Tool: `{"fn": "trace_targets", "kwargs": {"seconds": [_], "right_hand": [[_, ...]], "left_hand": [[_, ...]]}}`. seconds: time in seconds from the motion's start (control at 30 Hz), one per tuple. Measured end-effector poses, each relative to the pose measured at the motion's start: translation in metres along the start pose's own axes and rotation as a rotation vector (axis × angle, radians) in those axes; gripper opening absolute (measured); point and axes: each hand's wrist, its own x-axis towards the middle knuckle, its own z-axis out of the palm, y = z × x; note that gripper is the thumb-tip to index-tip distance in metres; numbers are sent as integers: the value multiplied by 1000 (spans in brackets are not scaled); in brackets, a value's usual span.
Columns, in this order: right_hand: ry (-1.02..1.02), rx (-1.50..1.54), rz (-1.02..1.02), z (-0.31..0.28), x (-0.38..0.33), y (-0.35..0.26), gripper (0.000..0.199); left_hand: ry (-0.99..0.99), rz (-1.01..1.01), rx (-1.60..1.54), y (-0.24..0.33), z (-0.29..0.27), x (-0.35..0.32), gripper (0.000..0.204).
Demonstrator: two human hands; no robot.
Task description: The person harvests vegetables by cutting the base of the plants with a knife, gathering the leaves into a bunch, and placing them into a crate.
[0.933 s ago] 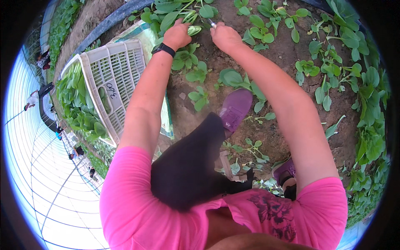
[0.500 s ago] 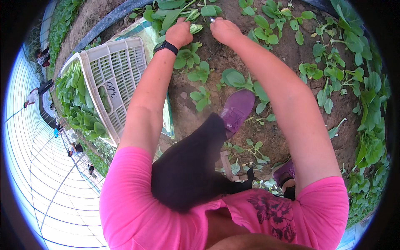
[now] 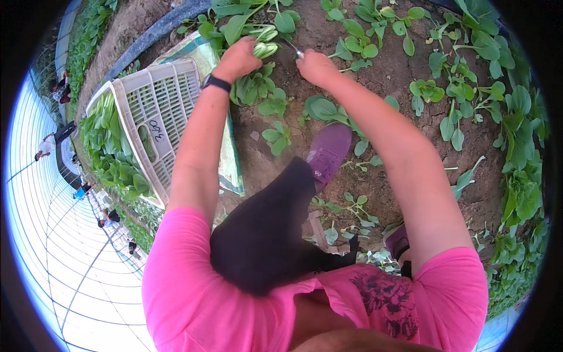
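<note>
Two hands meet at one leafy green plant in the soil bed.

Head view: the left hand (image 3: 237,58) is closed around the pale stalks of the leafy green plant (image 3: 265,42), which lies just right of its fingers, long axis running roughly left to right toward the right hand (image 3: 316,67). The right hand is clenched on a small blade (image 3: 295,50) whose tip points at the plant's base, just short of it; the left hand is the nearer one. The plant shows whitish-green stems and broad green leaves. A white slatted crate (image 3: 158,117) holding cut greens lies at the bed's left edge; a purple shoe (image 3: 328,154) stands on the soil.
</note>
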Motion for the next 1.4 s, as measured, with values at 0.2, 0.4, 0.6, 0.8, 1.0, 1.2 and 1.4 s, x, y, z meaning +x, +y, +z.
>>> {"fn": "trace_targets", "kwargs": {"seconds": [0.2, 0.4, 0.6, 0.8, 1.0, 1.2, 1.4], "right_hand": [[127, 719, 31, -50, -61, 37, 25], [190, 981, -265, -123, -122, -32, 41], [71, 708, -231, -132, -125, -16, 33], [-57, 815, -190, -120, -119, 7, 24], [143, 1348, 10, -129, -122, 2, 18], [37, 886, -129, -115, -140, -2, 24], [-30, 937, -100, -102, -142, 0, 21]], "left_hand": [[-281, -144, -921, 62, -71, -52, 55], [-367, -62, -1342, 83, -71, -63, 41], [-510, 21, -1428, 88, -50, -58, 47], [-515, -39, -1515, 85, -28, -65, 43], [-558, -50, -1531, 76, -19, -73, 42], [-541, -45, -1579, 82, -22, -74, 41], [-600, -35, -1537, 79, -21, -73, 40]]}}
